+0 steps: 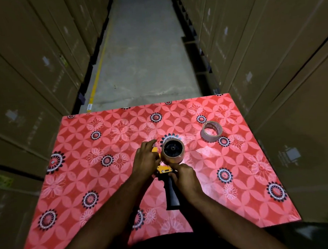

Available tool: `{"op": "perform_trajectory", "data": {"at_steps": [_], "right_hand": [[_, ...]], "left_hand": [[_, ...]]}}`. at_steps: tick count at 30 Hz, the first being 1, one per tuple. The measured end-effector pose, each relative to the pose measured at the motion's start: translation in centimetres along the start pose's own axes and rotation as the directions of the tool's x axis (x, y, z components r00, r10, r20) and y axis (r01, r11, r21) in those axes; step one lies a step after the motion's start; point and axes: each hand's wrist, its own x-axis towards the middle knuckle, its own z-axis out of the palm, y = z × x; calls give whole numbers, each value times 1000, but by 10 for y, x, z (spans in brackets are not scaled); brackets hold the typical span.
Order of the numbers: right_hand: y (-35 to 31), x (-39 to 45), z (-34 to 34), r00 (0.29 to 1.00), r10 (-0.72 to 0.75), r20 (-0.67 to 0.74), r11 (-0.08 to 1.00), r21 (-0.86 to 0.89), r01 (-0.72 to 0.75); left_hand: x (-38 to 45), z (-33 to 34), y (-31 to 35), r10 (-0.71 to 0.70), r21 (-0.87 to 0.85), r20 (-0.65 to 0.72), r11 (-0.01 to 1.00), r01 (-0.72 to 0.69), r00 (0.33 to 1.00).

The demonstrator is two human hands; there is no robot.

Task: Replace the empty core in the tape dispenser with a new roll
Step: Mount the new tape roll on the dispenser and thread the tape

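Observation:
The tape dispenser (164, 170) has a yellow frame and a black handle that points toward me; it sits at the middle of the red floral table (98, 183). A brown tape roll (179, 157) is on its black hub. My left hand (145, 160) grips the yellow frame on the left side of the roll. The fingers of my right hand (185, 178) are closed at the top of the handle, and their tips touch the roll's lower edge. A thin-walled, pale ring of tape core (211, 131) lies flat at the table's back right, apart from both hands.
Tall stacks of cardboard boxes (31, 77) wall in the table on both sides. A concrete aisle (143, 55) with a yellow floor line runs away beyond the table's far edge.

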Motion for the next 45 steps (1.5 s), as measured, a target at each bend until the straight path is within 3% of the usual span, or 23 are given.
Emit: {"op": "perform_trajectory", "data": {"at_steps": [11,16,22,27,30,32,35,38,42,45], "right_hand": [[-12,-5,-15,995,-7,101,992,-125,20],[-13,-8,-14,991,-7,130,985,-168,29],[-13,-10,-14,987,-24,161,977,-207,57],[-12,-9,-15,985,-50,167,971,-223,87],[-13,-8,-13,988,-56,145,971,-224,88],[-15,-7,-12,988,-76,137,969,-222,105],[-14,-5,-12,983,-101,150,968,-215,132],[-9,-1,-16,982,-84,171,964,-237,124],[0,5,-22,984,-22,175,987,-153,49],[4,10,-28,977,-64,201,959,-258,116]], "left_hand": [[-17,8,-3,-173,-293,70,938,186,982],[-17,13,-2,-117,-60,89,991,123,989],[-29,12,2,-53,183,72,982,39,996],[-27,5,5,-111,148,101,984,95,989],[-41,0,6,-74,152,30,986,68,997],[-58,10,7,-73,99,-88,992,82,993],[-69,20,4,-270,-325,-217,926,191,938],[-68,29,3,-342,-443,-179,865,234,923],[-74,34,-9,-311,-543,-148,819,186,939],[-75,35,-24,-327,-672,-117,721,168,938]]}}
